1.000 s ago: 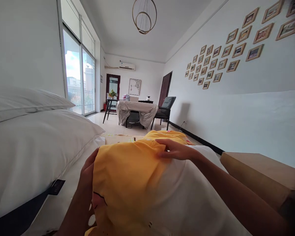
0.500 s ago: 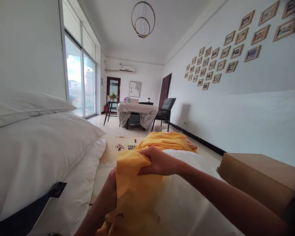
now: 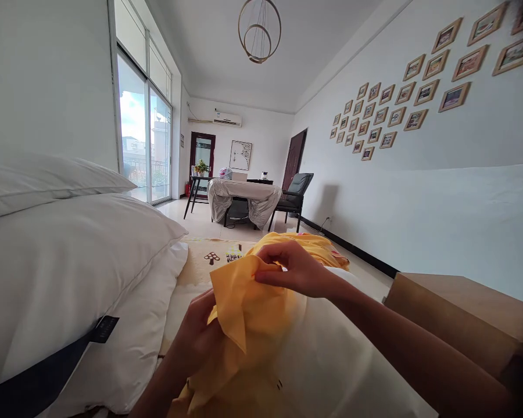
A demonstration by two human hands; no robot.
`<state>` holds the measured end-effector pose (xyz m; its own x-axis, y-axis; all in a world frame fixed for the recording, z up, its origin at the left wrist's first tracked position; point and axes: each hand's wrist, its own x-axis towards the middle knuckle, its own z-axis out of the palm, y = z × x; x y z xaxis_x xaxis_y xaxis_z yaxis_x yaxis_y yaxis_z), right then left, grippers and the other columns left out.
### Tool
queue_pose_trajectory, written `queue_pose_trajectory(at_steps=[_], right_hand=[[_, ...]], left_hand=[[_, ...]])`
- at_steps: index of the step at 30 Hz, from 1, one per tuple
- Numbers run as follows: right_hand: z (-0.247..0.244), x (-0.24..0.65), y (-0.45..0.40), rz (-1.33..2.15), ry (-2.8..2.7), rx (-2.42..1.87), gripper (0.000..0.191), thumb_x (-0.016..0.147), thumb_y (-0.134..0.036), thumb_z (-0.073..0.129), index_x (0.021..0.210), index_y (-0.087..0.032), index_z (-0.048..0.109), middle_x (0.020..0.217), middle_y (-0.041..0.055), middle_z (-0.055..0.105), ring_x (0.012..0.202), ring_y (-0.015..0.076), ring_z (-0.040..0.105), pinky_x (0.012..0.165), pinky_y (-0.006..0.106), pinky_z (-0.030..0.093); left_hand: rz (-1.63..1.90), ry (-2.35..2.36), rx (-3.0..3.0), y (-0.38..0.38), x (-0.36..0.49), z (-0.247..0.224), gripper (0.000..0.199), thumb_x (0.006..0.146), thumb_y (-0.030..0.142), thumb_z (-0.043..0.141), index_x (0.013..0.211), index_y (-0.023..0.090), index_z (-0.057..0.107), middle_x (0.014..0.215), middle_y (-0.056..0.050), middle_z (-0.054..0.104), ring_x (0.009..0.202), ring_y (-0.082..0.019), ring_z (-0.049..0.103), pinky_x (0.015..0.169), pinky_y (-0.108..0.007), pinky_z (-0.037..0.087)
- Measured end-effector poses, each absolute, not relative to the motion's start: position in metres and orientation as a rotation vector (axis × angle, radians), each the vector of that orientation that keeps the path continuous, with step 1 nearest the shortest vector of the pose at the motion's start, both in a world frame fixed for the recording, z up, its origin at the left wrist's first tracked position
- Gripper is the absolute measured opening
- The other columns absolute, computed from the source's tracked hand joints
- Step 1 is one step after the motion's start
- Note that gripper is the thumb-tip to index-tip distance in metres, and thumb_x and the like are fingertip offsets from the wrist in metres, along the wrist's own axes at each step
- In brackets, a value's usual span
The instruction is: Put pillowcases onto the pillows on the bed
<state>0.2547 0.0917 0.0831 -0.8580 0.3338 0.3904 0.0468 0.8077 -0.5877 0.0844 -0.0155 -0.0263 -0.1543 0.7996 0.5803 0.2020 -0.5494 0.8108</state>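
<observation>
A yellow fabric cover lies bunched over a white quilt-like piece in front of me. My right hand pinches a fold near the cover's far edge between thumb and fingers. On the near left, my left hand is closed on the same cover, its fingertips partly hidden by the cloth. A flap of fabric stands up between both hands and hangs down to a corner. Beyond my right hand, more yellow cloth with pink patches lies heaped.
White pillows are stacked at left. Under the cloth is a cream printed sheet. A brown box stands at right. Farther off are a covered table and a black chair.
My right hand has moved slightly up and right with its fold. My left hand has turned and come more into view, and the cover's flat edge is now folded into a pointed flap.
</observation>
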Motion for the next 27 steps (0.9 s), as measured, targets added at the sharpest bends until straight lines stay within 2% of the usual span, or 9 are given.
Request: queue_pose_trajectory(at_steps=[3, 4, 8, 11, 15, 17, 20, 23, 27], right_hand=[[0.086, 0.259, 0.099, 0.766, -2.604, -0.265, 0.032, 0.072, -0.042, 0.072, 0.09, -0.016, 0.064, 0.085, 0.0015, 0.06, 0.077, 0.0144, 0.052, 0.069, 0.025, 0.041], [0.084, 0.259, 0.1, 0.754, -2.678, -0.258, 0.032, 0.071, -0.041, 0.074, 0.09, -0.017, 0.064, 0.087, 0.0014, 0.061, 0.079, 0.0152, 0.053, 0.071, 0.025, 0.042], [0.067, 0.253, 0.096, 0.723, -2.828, -0.189, 0.019, 0.079, -0.034, 0.065, 0.075, -0.016, 0.061, 0.078, 0.0003, 0.06, 0.073, 0.0141, 0.053, 0.069, 0.025, 0.043], [0.054, 0.248, 0.095, 0.853, -2.718, -0.207, 0.026, 0.083, -0.04, 0.06, 0.08, -0.015, 0.061, 0.077, 0.0005, 0.059, 0.069, 0.0131, 0.05, 0.064, 0.024, 0.043], [0.043, 0.242, 0.095, 0.963, -2.521, -0.217, 0.033, 0.078, -0.047, 0.065, 0.081, -0.014, 0.061, 0.076, -0.0001, 0.058, 0.071, 0.0132, 0.049, 0.064, 0.023, 0.042], [0.039, 0.24, 0.093, 0.931, -2.452, -0.281, 0.036, 0.074, -0.049, 0.068, 0.074, -0.014, 0.06, 0.071, -0.0011, 0.055, 0.067, 0.0124, 0.047, 0.061, 0.022, 0.04], [0.036, 0.237, 0.09, 0.822, -2.394, -0.393, 0.04, 0.073, -0.052, 0.069, 0.066, -0.014, 0.058, 0.065, -0.0013, 0.053, 0.063, 0.0116, 0.044, 0.055, 0.021, 0.037], [0.037, 0.236, 0.088, 0.81, -2.373, -0.401, 0.039, 0.075, -0.051, 0.067, 0.068, -0.014, 0.058, 0.069, -0.0005, 0.055, 0.065, 0.0122, 0.046, 0.056, 0.022, 0.038], [0.044, 0.24, 0.091, 0.919, -2.412, -0.4, 0.037, 0.071, -0.049, 0.072, 0.071, -0.015, 0.06, 0.073, -0.0002, 0.057, 0.069, 0.0137, 0.048, 0.059, 0.022, 0.041]], left_hand=[[1.751, 0.938, 1.515, -0.012, 0.084, -0.032, 0.019, 0.073, 0.033, 0.064, 0.075, 0.014, 0.066, 0.066, -0.003, 0.059, 0.063, -0.015, 0.05, 0.052, -0.021, 0.042], [1.77, 0.915, 1.469, -0.011, 0.084, -0.035, 0.02, 0.071, 0.033, 0.065, 0.075, 0.014, 0.066, 0.065, -0.003, 0.059, 0.061, -0.014, 0.049, 0.051, -0.02, 0.041], [1.849, 0.969, 1.398, -0.009, 0.086, -0.039, 0.021, 0.066, 0.031, 0.068, 0.077, 0.013, 0.068, 0.064, -0.003, 0.06, 0.063, -0.015, 0.051, 0.052, -0.02, 0.042], [1.892, 1.066, 1.339, -0.012, 0.089, -0.034, 0.024, 0.065, 0.031, 0.067, 0.082, 0.014, 0.069, 0.066, -0.004, 0.061, 0.068, -0.018, 0.054, 0.054, -0.021, 0.044], [1.89, 1.198, 1.343, -0.015, 0.089, -0.027, 0.031, 0.065, 0.026, 0.065, 0.095, 0.016, 0.067, 0.077, -0.005, 0.064, 0.075, -0.021, 0.056, 0.059, -0.023, 0.047], [1.862, 1.214, 1.354, -0.014, 0.086, -0.027, 0.027, 0.063, 0.024, 0.065, 0.089, 0.015, 0.067, 0.077, -0.004, 0.064, 0.072, -0.019, 0.055, 0.058, -0.023, 0.046], [1.816, 1.159, 1.347, -0.009, 0.08, -0.031, 0.013, 0.06, 0.026, 0.064, 0.065, 0.014, 0.062, 0.063, -0.002, 0.056, 0.059, -0.014, 0.047, 0.05, -0.022, 0.041], [1.776, 1.111, 1.366, -0.005, 0.071, -0.036, 0.023, 0.058, 0.03, 0.066, 0.049, 0.014, 0.052, 0.05, 0.001, 0.043, 0.05, -0.01, 0.037, 0.044, -0.021, 0.034], [1.818, 1.052, 1.324, -0.003, 0.058, -0.039, 0.029, 0.055, 0.032, 0.071, 0.046, 0.014, 0.05, 0.047, 0.002, 0.04, 0.048, -0.009, 0.034, 0.043, -0.021, 0.033]])
